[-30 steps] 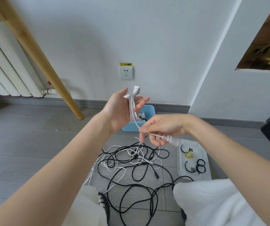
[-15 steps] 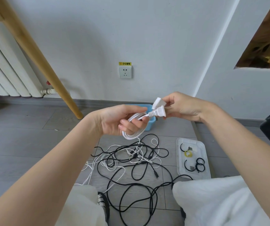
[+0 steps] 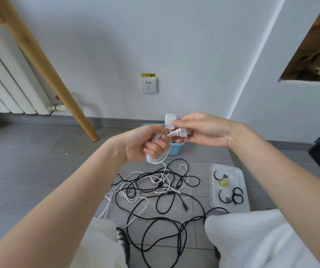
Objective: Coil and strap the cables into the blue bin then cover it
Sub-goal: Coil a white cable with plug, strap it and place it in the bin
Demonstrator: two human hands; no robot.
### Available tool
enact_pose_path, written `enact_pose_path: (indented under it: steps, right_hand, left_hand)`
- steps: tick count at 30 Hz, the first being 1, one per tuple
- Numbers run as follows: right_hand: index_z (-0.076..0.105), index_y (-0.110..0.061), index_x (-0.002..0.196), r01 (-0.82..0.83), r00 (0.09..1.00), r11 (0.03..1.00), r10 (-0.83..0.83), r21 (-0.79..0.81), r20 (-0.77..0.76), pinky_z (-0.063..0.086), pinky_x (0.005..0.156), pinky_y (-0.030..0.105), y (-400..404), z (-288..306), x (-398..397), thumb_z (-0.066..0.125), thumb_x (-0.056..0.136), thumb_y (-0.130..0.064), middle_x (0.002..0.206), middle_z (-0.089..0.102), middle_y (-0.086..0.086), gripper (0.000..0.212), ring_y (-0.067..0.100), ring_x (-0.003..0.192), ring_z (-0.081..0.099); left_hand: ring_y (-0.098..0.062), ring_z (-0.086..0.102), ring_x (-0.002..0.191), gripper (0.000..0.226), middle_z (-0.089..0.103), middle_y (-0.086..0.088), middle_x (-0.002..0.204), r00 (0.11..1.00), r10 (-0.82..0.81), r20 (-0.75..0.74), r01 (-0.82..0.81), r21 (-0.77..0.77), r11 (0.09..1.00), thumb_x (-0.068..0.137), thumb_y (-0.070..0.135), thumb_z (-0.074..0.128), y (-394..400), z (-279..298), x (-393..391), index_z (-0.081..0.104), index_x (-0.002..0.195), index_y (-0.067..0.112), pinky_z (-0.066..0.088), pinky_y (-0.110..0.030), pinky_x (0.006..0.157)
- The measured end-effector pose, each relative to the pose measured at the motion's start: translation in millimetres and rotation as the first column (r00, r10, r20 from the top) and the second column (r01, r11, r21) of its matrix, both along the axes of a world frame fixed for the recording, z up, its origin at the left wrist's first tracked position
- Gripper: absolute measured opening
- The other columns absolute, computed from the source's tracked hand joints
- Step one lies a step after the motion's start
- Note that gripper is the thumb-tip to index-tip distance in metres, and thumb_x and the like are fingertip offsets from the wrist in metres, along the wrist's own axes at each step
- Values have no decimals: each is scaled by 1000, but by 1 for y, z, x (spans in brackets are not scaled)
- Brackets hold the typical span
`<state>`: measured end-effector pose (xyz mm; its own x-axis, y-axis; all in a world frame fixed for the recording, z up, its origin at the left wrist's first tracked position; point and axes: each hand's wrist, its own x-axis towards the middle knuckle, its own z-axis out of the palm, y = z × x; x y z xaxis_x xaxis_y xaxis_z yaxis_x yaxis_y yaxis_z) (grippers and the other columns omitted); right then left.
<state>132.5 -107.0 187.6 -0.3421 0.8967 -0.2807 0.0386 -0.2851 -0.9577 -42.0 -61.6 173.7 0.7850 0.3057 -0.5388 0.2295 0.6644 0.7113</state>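
Since half a second ago, I see little change: left hand [image 3: 145,144] grips white cable coil [image 3: 158,158]; right hand [image 3: 199,130] pinches its plug [image 3: 180,133] above blue bin [image 3: 175,148].

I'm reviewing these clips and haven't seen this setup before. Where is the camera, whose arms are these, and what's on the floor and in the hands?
There is no machine here: a person wears one wide-angle camera on the head, looking forward and down, so the two arms are the person's own. The left hand grips a coiled white cable. The right hand pinches that cable's plug and a white adapter block. Just behind the hands sits the blue bin, mostly hidden. On the grey floor lies a tangle of loose black and white cables. To its right is a clear lid lying flat, carrying black ring-shaped straps and a small yellow roll. A wall socket is behind.
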Motion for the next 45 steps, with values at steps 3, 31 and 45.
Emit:
enact_pose_path:
  steps: [3, 31, 45]
  right_hand:
    - [64, 1, 105, 3, 995, 995, -13, 101, 102, 45, 70, 15, 2, -1, -4, 48, 91, 2, 91, 65, 5, 22, 7, 78, 60]
    - [60, -1, 113, 379, 913, 925, -380, 39, 150, 56, 73, 28, 60, -27, 26, 48, 95, -3, 87, 64, 7, 22, 17, 78, 62]
    - [60, -3, 105, 552, 802, 777, -594, -303, -60, 56, 81, 33, 105, -231, 188, 46, 95, -3, 94, 63, 11, 17, 20, 88, 62]
  left_hand:
    - [-4, 5, 40, 21, 28, 8, 48, 997, 37, 72, -37, 4, 999, 81, 25, 39, 2, 0, -1, 38, 63, 16, 12, -12, 30]
    - [-4, 26, 24, 32, 38, 2, 49, 780, 623, -53, -476, 597, 646, 92, 26, 46, 55, -34, 88, 43, 62, 14, 19, -9, 32]
    - [-3, 30, 32, 16, 36, -2, 60, 930, 363, -61, -345, 202, 917, 94, 9, 52, 129, -223, 244, 46, 79, 11, 23, -11, 31]
